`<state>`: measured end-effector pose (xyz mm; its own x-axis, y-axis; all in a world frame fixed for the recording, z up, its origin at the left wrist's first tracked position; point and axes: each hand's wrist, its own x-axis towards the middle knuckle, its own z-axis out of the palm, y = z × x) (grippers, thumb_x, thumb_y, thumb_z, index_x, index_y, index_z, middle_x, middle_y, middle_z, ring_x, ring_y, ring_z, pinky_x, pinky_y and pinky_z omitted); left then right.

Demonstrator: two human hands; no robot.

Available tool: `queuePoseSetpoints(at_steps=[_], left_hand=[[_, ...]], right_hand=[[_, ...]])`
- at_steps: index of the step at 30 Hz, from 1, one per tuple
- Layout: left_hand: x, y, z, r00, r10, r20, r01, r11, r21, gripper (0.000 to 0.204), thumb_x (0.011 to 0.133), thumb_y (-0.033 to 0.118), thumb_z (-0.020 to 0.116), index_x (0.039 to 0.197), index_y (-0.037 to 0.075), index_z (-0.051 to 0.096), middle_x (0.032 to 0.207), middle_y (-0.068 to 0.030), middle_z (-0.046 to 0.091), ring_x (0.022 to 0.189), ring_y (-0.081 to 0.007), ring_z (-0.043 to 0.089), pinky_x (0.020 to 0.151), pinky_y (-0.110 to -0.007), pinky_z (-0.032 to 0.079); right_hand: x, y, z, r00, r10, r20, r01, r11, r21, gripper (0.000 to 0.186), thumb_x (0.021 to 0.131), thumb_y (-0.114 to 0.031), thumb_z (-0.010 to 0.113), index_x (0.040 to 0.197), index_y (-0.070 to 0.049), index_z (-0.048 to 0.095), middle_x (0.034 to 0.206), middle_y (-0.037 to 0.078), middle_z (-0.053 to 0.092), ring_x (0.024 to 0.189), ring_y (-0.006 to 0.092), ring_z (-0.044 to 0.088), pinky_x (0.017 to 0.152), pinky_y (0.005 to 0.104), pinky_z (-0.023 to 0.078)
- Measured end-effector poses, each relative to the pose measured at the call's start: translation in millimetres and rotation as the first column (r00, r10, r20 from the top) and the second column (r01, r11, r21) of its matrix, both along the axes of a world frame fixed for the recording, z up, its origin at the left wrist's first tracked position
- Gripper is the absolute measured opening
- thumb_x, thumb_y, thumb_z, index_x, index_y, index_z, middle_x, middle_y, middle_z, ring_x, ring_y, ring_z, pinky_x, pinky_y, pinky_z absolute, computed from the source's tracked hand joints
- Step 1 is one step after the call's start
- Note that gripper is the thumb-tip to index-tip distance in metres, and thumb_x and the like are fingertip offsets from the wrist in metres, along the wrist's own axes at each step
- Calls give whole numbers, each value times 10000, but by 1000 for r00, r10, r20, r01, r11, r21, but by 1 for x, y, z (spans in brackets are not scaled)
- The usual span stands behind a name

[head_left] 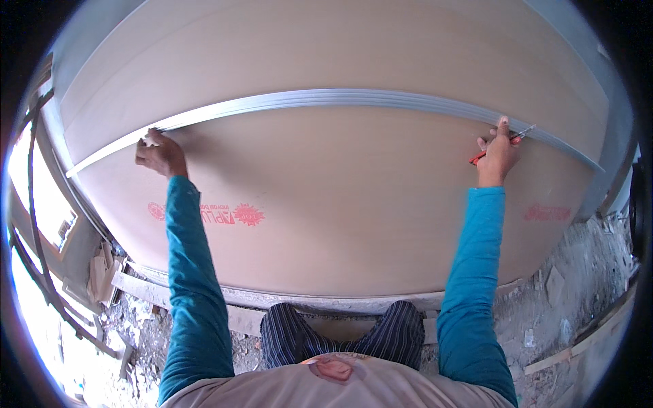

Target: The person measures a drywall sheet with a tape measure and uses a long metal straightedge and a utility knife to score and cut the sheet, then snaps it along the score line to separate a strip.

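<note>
A long ribbed silver metal profile (333,98) lies across a large tan board (340,197), which looks like plasterboard and carries faint red print. At the profile's left part, my left hand (162,155) has its fingers bent around the lower edge and grips it. My right hand (498,153) is at the right part of the profile, closed around a red-handled utility knife (478,158). The knife's blade sticks out to the upper right, over the strip. One right fingertip rests on the metal. The undersides of both hands' grips are hidden.
Wooden planks (143,289) run along the board's near edge, by my knees. Rubble covers the floor (530,306) on both sides. Dark bars (34,183) stand before a bright opening at the left; a long wooden piece (578,350) lies at the lower right.
</note>
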<state>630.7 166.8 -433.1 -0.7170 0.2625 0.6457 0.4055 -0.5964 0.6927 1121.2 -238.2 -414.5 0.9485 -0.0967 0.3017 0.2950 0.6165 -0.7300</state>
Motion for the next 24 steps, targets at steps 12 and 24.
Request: queuePoseSetpoints(at_steps=[12, 24], left_hand=[[160, -204, -6, 827, -225, -515, 229, 972, -57, 1139, 733, 629, 801, 1412, -160, 338, 1459, -338, 331, 1395, -460, 320, 1139, -521, 324], [198, -200, 12, 776, -183, -604, 113, 982, -152, 1319, 634, 776, 777, 1365, -233, 344, 1438, -406, 332, 1407, -487, 277, 1140, -537, 326]], right_hand=[[9, 1, -6, 1000, -13, 25, 13, 1000, 16, 237, 951, -289, 702, 1020, -95, 585, 876, 52, 612, 617, 127, 526, 504, 314, 483], [15, 7, -6, 996, -34, 86, 33, 999, 19, 264, 934, -247, 696, 966, -27, 555, 827, 46, 579, 588, 155, 559, 422, 333, 556]])
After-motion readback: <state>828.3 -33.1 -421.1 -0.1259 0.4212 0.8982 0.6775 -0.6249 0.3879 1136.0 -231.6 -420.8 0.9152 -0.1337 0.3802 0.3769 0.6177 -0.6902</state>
